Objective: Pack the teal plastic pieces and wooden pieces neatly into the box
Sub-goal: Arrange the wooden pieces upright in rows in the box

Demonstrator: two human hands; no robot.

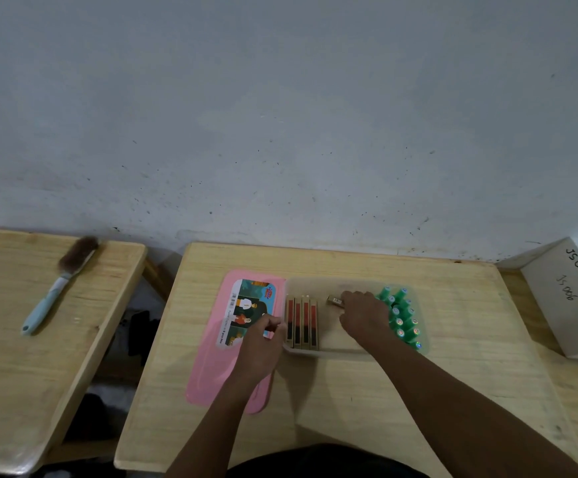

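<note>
A translucent box (318, 353) sits on the wooden desk. Several wooden pieces (302, 322) with red and dark faces stand in a row along its left side. Several teal plastic pieces (403, 317) fill its right side. My right hand (361, 313) reaches into the box's middle and grips one wooden piece (333, 300) near the far wall. My left hand (263, 343) rests against the box's left wall, fingers curled on the rim.
A pink lid (211, 367) with a printed label lies left of the box, partly under my left arm. A white carton (570, 294) stands at the right. On the neighbouring desk lies a brush (58, 284). A wall is close behind.
</note>
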